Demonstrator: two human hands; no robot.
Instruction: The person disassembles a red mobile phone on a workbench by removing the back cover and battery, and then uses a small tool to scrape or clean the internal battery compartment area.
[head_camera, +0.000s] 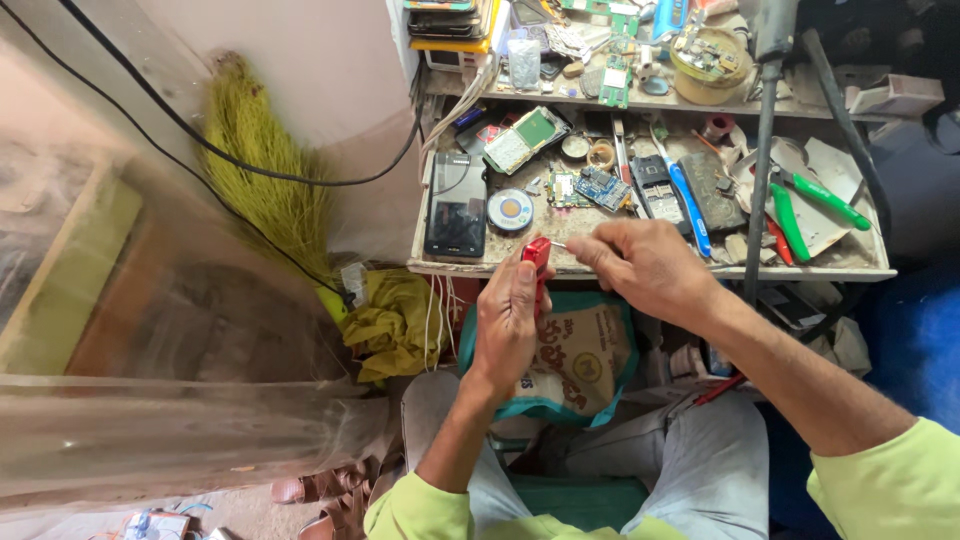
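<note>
Two hands meet at the centre of the frame, just below the front edge of my cluttered workbench (660, 272), which fills the upper right. Biggest of all is the sheet of clear plastic (150, 300) over the left half, with a yellow-green broom (265, 170) behind it and a black cable (240, 165) looping across. Below my hands a printed sack with teal trim (590, 360) lies against my knees, and a crumpled yellow cloth (395, 325) hangs at lower centre-left.

On the bench, left of centre, lies a black phone (456, 215), face up, with a small round tin (510, 210) just beside it. Further right sit a blue circuit board (603, 187), a dark keypad phone (655, 188), and green-handled cutters (810, 200) near the right edge.

My left hand (508, 325) is closed around a small red tool (537, 252), thumb side up, so the red piece pokes out at the top. My right hand (645, 265) is curled, fingertips pinched on a thin metal pin (557, 244) that touches the red tool. I cannot tell what the pin's tip is doing.

I judge the risk lies in that pin: it is tiny and held over my lap, so a loose pinch could drop it into the sack or cloth below. Pushing crooked might bend it or jab my left thumb.
</note>
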